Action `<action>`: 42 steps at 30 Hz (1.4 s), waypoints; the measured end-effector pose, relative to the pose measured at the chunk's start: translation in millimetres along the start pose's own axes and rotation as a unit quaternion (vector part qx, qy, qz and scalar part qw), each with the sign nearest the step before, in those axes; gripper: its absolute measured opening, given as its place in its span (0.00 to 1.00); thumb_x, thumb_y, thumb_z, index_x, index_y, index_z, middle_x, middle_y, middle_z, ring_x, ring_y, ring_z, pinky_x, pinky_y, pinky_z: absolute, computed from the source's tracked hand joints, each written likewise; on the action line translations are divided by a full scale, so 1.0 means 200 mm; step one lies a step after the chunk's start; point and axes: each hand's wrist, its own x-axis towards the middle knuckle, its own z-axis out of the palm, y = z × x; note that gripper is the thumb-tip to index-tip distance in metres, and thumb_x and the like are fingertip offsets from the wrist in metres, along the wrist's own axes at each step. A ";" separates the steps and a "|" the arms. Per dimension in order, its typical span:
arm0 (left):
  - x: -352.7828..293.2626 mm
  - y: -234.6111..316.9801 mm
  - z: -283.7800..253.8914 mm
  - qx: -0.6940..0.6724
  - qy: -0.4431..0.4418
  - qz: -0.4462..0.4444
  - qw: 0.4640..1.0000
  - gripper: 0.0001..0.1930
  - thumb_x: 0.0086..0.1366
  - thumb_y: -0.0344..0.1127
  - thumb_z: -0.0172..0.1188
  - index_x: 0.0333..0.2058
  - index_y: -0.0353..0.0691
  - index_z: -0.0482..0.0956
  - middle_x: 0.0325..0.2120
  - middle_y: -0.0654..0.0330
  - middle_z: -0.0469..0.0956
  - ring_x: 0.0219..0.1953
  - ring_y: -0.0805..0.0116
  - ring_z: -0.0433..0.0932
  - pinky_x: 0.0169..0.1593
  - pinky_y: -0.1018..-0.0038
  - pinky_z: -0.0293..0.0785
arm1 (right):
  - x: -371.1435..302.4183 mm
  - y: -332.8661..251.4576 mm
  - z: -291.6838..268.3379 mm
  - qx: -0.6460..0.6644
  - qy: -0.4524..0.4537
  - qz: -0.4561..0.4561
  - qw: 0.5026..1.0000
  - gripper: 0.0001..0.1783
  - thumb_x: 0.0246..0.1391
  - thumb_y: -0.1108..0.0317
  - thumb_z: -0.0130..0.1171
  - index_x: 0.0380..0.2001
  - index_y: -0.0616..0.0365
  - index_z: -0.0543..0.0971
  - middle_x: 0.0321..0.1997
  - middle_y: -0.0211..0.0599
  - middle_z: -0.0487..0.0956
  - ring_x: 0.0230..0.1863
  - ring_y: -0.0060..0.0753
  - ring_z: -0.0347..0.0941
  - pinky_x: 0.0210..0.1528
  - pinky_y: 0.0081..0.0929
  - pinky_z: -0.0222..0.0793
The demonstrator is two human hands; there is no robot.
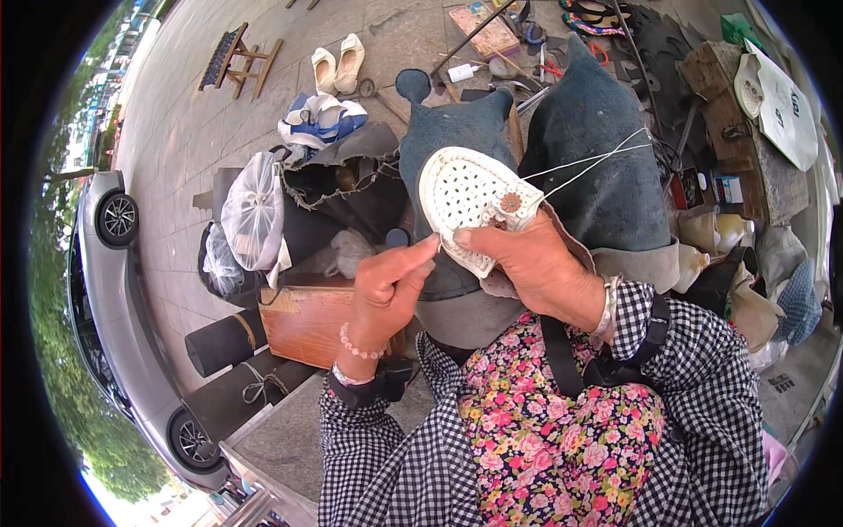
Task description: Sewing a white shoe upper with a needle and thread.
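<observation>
A white shoe (460, 195) with a perforated upper and a brown flower-like ornament lies over the dark blue cloth (597, 114) across my knees. My right hand (549, 274) grips the shoe, its thumb pressed on the upper near the edge. At the shoe's left edge, my left hand (385, 290) is closed in a pinch with the fingertips touching the rim. What those fingertips hold is too small to make out. White thread (606, 160) stretches in two strands from beside the shoe across the cloth to the right.
A wooden box (303, 323), a clear plastic bag (253, 211) and blue-and-white sneakers (323, 119) are at left. Beyond sit cream shoes (339, 67) and a folding stool (237, 61). Scattered tools and a white bottle (463, 72) lie ahead; a wooden block (768, 162) stands right.
</observation>
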 end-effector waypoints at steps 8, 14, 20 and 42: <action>0.08 -0.03 0.11 0.004 0.074 0.080 0.994 0.12 0.57 0.20 0.56 0.40 0.34 0.76 0.22 0.61 0.78 0.20 0.80 0.73 0.24 0.83 0.69 | 0.03 0.00 -0.01 0.004 0.003 -0.032 0.999 0.24 0.47 0.81 0.56 0.50 0.63 0.69 0.45 0.35 0.77 0.42 0.23 0.75 0.40 0.20 0.72; 0.05 -0.09 0.14 -0.167 0.057 -0.102 0.979 0.05 0.61 0.25 0.54 0.36 0.35 0.71 0.19 0.64 0.75 0.23 0.81 0.72 0.25 0.83 0.66 | -0.02 -0.06 -0.12 0.041 -0.045 0.072 0.996 0.25 0.51 0.77 0.55 0.54 0.61 0.65 0.51 0.36 0.74 0.47 0.27 0.73 0.47 0.24 0.70; 0.07 -0.10 0.12 -0.136 0.040 -0.090 0.986 0.05 0.65 0.31 0.50 0.34 0.36 0.70 0.17 0.65 0.73 0.14 0.85 0.63 0.18 0.86 0.59 | -0.22 -0.23 -0.19 -0.120 -0.039 0.133 0.983 0.23 0.53 0.74 0.54 0.52 0.64 0.65 0.49 0.40 0.73 0.45 0.30 0.74 0.46 0.25 0.71; 0.09 -0.11 0.20 -0.165 0.104 -0.093 0.976 0.03 0.62 0.27 0.51 0.30 0.34 0.70 0.19 0.68 0.69 0.21 0.83 0.66 0.25 0.83 0.62 | -0.05 -0.36 -0.29 -0.762 0.026 -0.371 0.529 0.02 0.39 0.75 0.57 0.20 0.59 0.75 0.24 0.37 0.69 0.28 0.44 0.71 0.27 0.37 0.67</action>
